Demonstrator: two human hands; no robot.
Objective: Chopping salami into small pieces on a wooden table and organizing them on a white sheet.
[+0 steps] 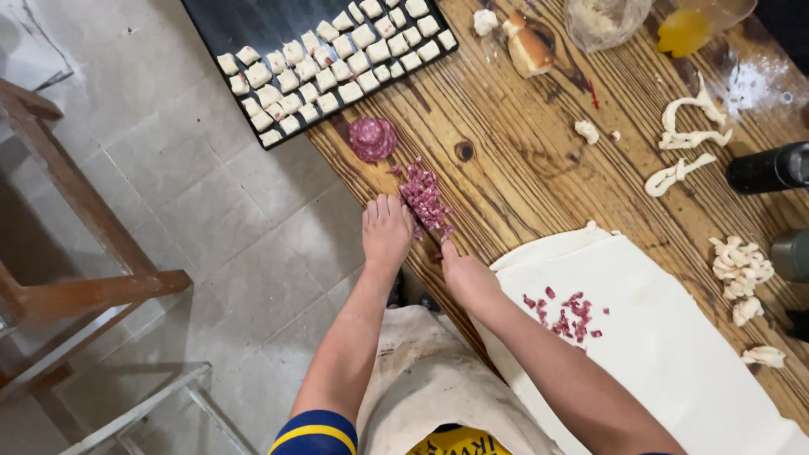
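Observation:
A heap of chopped red salami bits (424,198) lies near the front edge of the wooden table (522,160). My left hand (386,229) rests flat at the table's edge, its fingertips touching the heap's left side. My right hand (463,271) is cupped at the heap's lower end, touching the bits. A stack of round salami slices (372,138) sits just beyond the heap. To the right lies a rolled-out sheet of pale dough (666,337) with a few salami bits (566,313) scattered on it. Neither hand visibly grips anything.
A black tray (244,21) of several small dough squares overhangs the table's far left. Dough strips (687,139), dough scraps (740,268), a clear bag (602,18), a yellow container (684,30) and dark bottles (771,168) stand at the right. A wooden chair (76,261) stands on the tiled floor.

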